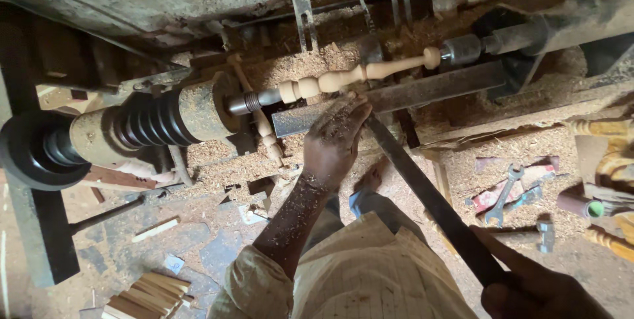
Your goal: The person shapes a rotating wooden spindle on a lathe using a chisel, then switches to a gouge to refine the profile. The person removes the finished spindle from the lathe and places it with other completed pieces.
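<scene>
A pale turned wooden spindle (343, 78) is mounted across a wood lathe, between the headstock (158, 121) at left and the tailstock (475, 47) at right. My left hand (333, 139), dusted with shavings, rests on the flat metal tool rest (396, 98) and presses down the front end of a long dark chisel (429, 193), just below the spindle. My right hand (535, 289) grips the chisel's handle end at the lower right corner.
Sawdust covers the lathe bed and floor. A spanner (503, 193) and a hammer (538, 233) lie at right, beside several finished yellow spindles (611, 160). A stack of small wood strips (148, 296) sits lower left. Another turned spindle (264, 127) leans beneath the lathe.
</scene>
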The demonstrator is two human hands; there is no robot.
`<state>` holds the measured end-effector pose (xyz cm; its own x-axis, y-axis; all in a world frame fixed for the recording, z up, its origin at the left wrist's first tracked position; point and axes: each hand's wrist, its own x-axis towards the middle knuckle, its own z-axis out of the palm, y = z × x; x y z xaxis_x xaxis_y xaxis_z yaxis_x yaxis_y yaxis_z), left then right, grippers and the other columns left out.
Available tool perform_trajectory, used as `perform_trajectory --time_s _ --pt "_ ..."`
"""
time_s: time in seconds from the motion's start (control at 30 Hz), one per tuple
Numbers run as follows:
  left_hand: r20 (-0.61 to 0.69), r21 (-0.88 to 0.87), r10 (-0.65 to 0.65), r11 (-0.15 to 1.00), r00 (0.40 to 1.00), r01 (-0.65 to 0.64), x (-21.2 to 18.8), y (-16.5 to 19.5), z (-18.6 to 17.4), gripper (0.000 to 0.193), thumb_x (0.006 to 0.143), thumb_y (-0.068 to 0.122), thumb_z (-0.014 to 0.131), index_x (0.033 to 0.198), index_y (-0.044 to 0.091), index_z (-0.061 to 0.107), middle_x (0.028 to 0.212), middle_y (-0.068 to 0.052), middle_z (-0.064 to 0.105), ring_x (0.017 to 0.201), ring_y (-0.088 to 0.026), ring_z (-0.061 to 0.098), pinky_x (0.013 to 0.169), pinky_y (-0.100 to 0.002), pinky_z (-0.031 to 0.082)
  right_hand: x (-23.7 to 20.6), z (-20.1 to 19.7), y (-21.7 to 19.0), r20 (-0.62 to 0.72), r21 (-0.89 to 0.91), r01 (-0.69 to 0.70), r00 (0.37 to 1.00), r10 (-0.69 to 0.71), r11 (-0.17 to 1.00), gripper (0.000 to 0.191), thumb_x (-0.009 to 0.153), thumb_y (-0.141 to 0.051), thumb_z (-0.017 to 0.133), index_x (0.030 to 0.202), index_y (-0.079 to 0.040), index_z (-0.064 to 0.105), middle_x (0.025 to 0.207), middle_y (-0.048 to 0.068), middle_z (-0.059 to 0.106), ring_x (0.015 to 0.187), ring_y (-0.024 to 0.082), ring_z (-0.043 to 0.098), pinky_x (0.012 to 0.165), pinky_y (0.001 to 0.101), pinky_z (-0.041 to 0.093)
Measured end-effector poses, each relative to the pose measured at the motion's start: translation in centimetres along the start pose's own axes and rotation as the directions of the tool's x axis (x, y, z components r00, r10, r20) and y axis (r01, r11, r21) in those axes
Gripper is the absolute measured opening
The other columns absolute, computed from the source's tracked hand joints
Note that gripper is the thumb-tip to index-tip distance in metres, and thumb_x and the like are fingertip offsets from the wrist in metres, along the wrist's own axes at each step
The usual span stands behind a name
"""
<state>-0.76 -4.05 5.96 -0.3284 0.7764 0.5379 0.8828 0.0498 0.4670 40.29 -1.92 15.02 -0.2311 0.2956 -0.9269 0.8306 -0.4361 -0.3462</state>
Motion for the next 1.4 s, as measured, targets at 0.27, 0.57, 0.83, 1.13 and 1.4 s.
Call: perform_trajectory --time_s 0.27,0.57,0.83,1.13,1.4 --pt "0.034 -0.119 0.003 0.993 0.999 0.001 0.4 -0.4 -0.2 0.017 0.102 0.014 0.071 0.119 0.019 0.075 0.126 -0.01 0.074 0.113 -0.026 0.075 0.081 -0.033 0.069 -1.9 4.3 1.0 -0.032 0.239 0.135 0.991 -0.131 0.962 0.076 0.096 -0.003 0.07 0.165 -0.018 0.041 0.078 0.005 0.065 0.059 0.012 0.056 0.056 0.0319 0.054" --pt "0.101 -0.216 0.033 0.976 0.994 -0.011 0.5 -0.8 -0.7 0.022 0.101 0.008 0.069 0.122 0.013 0.074 0.128 -0.012 0.073 0.107 -0.026 0.076 0.076 -0.033 0.067 -3.2 9.8 0.8 -0.148 0.343 0.344 0.939 -0.312 0.874 0.077 0.094 0.007 0.067 0.164 -0.013 0.043 0.077 0.001 0.061 0.06 0.009 0.052 0.056 0.0264 0.049" --pt "0.105 -0.26 0.061 0.965 0.993 -0.032 0.3 -1.4 -0.5 0.025 0.102 0.004 0.066 0.124 0.013 0.073 0.133 -0.008 0.071 0.117 -0.026 0.074 0.085 -0.034 0.068 -3.8 13.6 0.0 -0.202 0.353 0.257 0.96 -0.195 0.9 0.08 0.094 0.006 0.069 0.166 -0.017 0.044 0.074 0.004 0.059 0.056 0.01 0.052 0.054 0.0273 0.046" --pt "0.09 -0.303 -0.008 0.952 0.996 0.035 1.0 -0.6 -0.6 0.022 0.096 0.012 0.076 0.117 0.014 0.075 0.123 -0.013 0.075 0.103 -0.024 0.076 0.08 -0.035 0.068 -5.3 2.7 -7.3 -0.031 0.157 -0.159 0.986 0.166 0.975 0.085 0.094 -0.013 0.073 0.167 -0.035 0.037 0.063 0.012 0.058 0.045 0.022 0.055 0.044 0.038 0.049" --pt "0.063 -0.271 0.052 0.962 0.997 -0.033 1.3 -0.7 -0.4 0.022 0.099 0.011 0.073 0.121 0.016 0.073 0.128 -0.008 0.074 0.113 -0.025 0.076 0.091 -0.035 0.068 -6.8 7.0 -6.1 -0.116 0.229 -0.076 0.988 0.104 0.97 0.081 0.092 -0.011 0.075 0.164 -0.027 0.041 0.08 0.011 0.068 0.056 0.018 0.057 0.053 0.0361 0.058"
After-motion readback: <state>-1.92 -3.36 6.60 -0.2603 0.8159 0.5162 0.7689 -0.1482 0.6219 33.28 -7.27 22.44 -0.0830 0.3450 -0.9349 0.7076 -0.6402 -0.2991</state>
